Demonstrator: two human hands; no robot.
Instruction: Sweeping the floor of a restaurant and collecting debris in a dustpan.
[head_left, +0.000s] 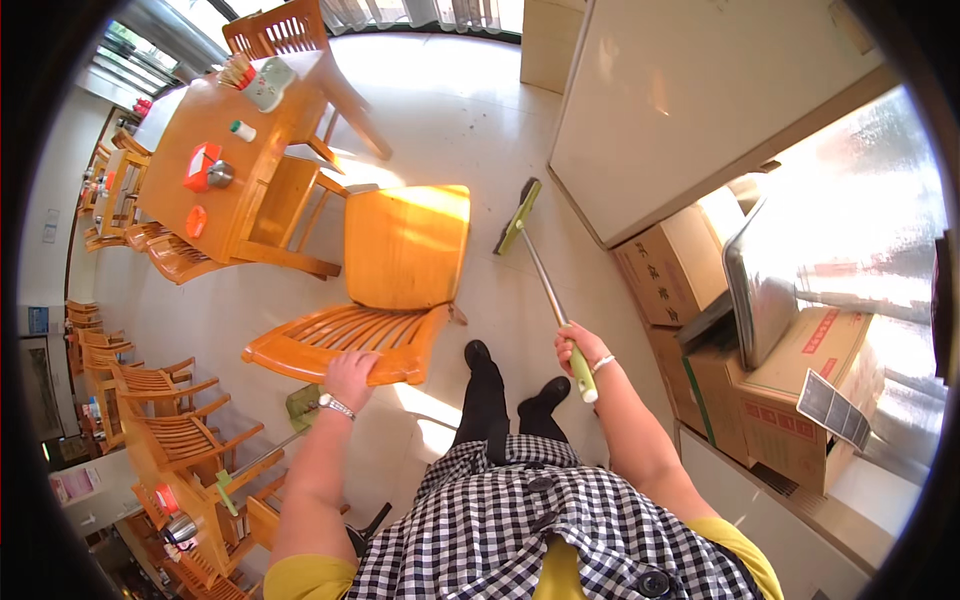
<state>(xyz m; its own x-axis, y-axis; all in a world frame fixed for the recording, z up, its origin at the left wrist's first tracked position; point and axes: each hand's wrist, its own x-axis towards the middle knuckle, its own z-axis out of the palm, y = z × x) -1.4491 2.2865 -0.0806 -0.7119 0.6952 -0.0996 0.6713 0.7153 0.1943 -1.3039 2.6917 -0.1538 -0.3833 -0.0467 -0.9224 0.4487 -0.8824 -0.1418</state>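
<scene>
My right hand (582, 348) is closed around the green grip of a broom (545, 276) with a metal handle. The green broom head (519, 216) with dark bristles rests on the tiled floor ahead of my feet. My left hand (351, 377) lies over the top rail of a slatted wooden chair (407, 247), fingers on the slatted side. The chair's seat points away from me, towards the wooden table. Behind my left wrist, a green long-handled dustpan (304, 406) stands on the floor, partly hidden by my forearm. Dark specks of dirt (480, 124) lie farther off on the floor.
A wooden table (251, 176) at upper left carries a red tissue box (201, 166), a metal cup (220, 174) and chopsticks (238, 71). Cardboard boxes (667, 262) fill the shelf on the right, beside a white cabinet (675, 97). More chairs (169, 379) line the left.
</scene>
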